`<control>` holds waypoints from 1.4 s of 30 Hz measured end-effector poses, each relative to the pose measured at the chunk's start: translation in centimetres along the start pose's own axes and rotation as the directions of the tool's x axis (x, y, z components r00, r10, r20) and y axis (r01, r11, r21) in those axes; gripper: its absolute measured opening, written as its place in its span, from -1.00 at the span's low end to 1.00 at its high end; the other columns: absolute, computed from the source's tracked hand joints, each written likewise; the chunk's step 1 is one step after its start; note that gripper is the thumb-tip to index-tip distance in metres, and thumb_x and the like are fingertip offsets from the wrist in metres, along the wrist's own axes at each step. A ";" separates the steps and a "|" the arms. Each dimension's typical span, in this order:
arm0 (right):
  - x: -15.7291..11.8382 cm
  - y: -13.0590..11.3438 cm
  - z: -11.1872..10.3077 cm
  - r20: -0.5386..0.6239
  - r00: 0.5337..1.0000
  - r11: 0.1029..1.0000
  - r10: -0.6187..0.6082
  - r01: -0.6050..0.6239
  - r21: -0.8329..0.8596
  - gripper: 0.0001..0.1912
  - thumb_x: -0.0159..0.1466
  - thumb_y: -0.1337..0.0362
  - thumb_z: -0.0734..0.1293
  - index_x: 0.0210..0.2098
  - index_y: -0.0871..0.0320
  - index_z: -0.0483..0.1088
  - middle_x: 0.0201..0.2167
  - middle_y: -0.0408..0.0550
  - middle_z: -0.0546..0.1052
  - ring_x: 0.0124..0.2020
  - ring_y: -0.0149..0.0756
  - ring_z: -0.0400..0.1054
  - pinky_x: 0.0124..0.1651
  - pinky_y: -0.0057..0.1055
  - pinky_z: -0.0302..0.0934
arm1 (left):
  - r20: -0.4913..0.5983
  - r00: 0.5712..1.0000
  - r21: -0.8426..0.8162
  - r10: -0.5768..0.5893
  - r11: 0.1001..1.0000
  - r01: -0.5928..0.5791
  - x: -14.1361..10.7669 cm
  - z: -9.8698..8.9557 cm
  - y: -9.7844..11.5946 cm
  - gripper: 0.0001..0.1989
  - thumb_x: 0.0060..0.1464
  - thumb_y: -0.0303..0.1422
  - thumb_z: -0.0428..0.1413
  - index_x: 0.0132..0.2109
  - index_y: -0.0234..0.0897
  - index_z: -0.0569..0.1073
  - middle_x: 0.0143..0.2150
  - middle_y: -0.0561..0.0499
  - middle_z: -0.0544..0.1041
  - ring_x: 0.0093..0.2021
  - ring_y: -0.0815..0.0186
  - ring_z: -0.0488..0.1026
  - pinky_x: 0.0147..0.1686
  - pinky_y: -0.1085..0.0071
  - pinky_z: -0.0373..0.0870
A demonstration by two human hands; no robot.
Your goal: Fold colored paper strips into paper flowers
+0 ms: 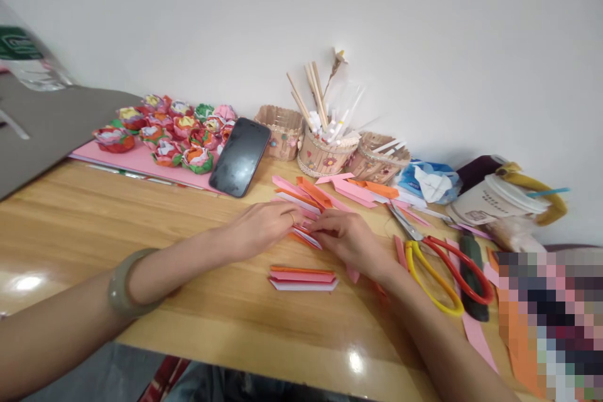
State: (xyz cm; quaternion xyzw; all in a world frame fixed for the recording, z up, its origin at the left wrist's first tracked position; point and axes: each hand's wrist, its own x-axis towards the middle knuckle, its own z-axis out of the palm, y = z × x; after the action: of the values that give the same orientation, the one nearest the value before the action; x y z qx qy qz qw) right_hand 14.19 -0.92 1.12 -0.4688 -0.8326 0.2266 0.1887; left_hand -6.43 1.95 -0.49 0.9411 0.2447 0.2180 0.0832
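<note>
Both my hands meet over the middle of the wooden table [198, 308]. My left hand [268, 226], with a ring on a finger, and my right hand [351, 239] pinch a small stack of folded paper strips [307, 237] in orange, pink and white. Part of that stack is hidden by my fingers. Just behind them lies a loose heap of pink and orange folded strips [308, 191]. Closer to me, a separate layered set of folded strips [303, 277] rests flat. Scissors [414, 235] with one red and one yellow handle lie beside my right forearm.
Paper flowers [183, 125] stand on pink card at the left, with a phone [240, 157] leaning there. Decorated baskets [325, 151], one holding sticks, line the wall. A paper cup [490, 201], a dark green tool [472, 276] and paper scraps are at the right.
</note>
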 end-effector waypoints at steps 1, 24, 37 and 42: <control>0.0 -0.1 0.0 0.004 1.000 1.000 -0.008 0.008 -0.017 -0.76 0.19 0.46 0.26 -0.27 0.13 0.54 -0.35 -0.05 0.58 -0.34 -0.34 0.42 -0.29 -0.47 0.24 | 0.004 1.000 -0.006 0.000 1.000 0.000 0.1 0.0 0.0 -0.77 0.15 -0.49 -0.07 -0.12 -0.32 0.45 -0.13 -0.10 0.55 -0.11 0.29 0.48 -0.12 0.35 0.43; -0.1 -1.3 0.5 0.029 0.999 0.954 -0.034 0.041 -0.295 -0.80 0.27 0.40 0.21 -0.29 0.20 0.49 -0.32 0.01 0.55 -0.29 -0.29 0.41 -0.24 -0.42 0.22 | 0.175 0.964 0.181 0.201 0.956 -0.232 0.1 -0.9 -0.5 -0.77 0.16 -0.44 -0.08 -0.20 -0.31 0.48 -0.14 -0.06 0.56 -0.14 0.29 0.47 -0.17 0.38 0.39; -0.5 -1.7 0.3 0.060 0.991 0.907 -0.121 0.135 -0.399 -0.77 0.29 0.34 0.18 -0.26 0.20 0.48 -0.34 0.01 0.53 -0.29 -0.30 0.39 -0.30 -0.45 0.18 | 0.065 0.993 0.090 0.101 0.990 -0.107 0.0 -0.1 -0.2 -0.80 0.17 -0.46 -0.08 -0.20 -0.34 0.44 -0.23 -0.05 0.56 -0.19 0.29 0.49 -0.21 0.39 0.42; -0.4 -2.2 0.3 0.060 0.997 0.905 -0.057 0.077 -0.419 -0.79 0.28 0.39 0.19 -0.25 0.17 0.47 -0.32 0.02 0.52 -0.28 -0.30 0.39 -0.30 -0.46 0.16 | 0.060 0.995 0.077 0.085 0.993 -0.089 0.1 -0.1 -0.2 -0.77 0.18 -0.47 -0.10 -0.11 -0.33 0.42 -0.08 -0.08 0.53 -0.04 0.30 0.44 -0.06 0.37 0.38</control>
State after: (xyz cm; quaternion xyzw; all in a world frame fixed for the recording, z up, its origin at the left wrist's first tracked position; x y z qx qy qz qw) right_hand 12.69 -2.38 2.06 -0.4640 -0.8817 0.0460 0.0718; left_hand -6.46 2.16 -0.38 0.9592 0.2095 0.1848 0.0429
